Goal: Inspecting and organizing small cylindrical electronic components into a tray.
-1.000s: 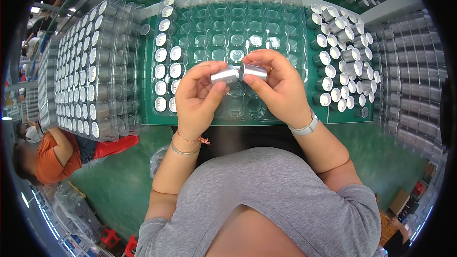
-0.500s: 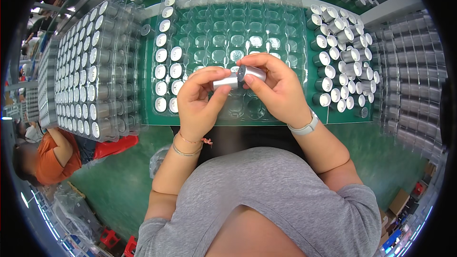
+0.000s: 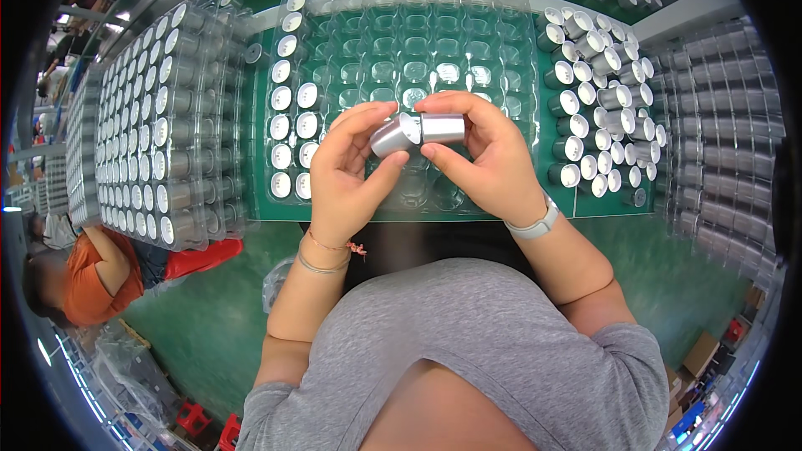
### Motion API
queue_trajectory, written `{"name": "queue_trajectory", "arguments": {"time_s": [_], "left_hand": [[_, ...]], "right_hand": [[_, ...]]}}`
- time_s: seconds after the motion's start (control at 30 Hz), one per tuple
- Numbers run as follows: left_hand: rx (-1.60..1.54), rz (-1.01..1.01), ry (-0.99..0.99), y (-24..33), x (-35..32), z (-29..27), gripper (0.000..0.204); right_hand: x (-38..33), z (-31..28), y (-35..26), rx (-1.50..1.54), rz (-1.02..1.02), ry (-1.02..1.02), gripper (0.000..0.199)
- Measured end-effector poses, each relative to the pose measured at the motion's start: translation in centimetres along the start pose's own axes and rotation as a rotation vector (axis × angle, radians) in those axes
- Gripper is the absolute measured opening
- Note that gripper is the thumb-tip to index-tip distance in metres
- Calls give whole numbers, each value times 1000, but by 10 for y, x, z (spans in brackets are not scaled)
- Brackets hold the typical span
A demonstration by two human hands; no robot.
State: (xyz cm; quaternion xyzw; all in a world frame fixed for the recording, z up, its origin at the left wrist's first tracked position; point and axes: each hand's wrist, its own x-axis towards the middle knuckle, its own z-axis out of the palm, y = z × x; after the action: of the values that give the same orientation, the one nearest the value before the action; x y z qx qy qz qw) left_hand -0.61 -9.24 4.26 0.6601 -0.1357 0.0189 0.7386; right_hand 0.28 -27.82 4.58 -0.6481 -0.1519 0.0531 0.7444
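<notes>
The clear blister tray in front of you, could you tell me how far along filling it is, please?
Done: only the two leftmost columns of the clear tray hold white-capped silver cylinders. In hand: the left hand and right hand hold two silver cylinders end to end. Left: most pockets are empty, and loose cylinders wait on the right.

The person wears a grey short-sleeved T-shirt [image 3: 468,342] of plain knit cloth, with both forearms bare. The left wrist carries 2 thin bracelets [image 3: 322,255], 1 a metal bangle, the other a cord with a small red charm. The right wrist carries a pale grey watch band [image 3: 535,224].
</notes>
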Motion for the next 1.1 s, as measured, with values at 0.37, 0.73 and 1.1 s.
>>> {"name": "queue_trajectory", "arguments": {"time_s": [0.37, 0.73, 1.1], "left_hand": [[-96, -117, 5, -5, -1, -2, 49], [24, -17, -76, -5, 0, -6, 42], [-12, -3, -91, -8, -1, -7, 46]], "right_hand": [[-2, 3, -3, -30, -10, 29, 54], [-2, 4, -4, -49, 25, -6, 64], [-2, 3, -3, -39, 27, -29, 58]]}}
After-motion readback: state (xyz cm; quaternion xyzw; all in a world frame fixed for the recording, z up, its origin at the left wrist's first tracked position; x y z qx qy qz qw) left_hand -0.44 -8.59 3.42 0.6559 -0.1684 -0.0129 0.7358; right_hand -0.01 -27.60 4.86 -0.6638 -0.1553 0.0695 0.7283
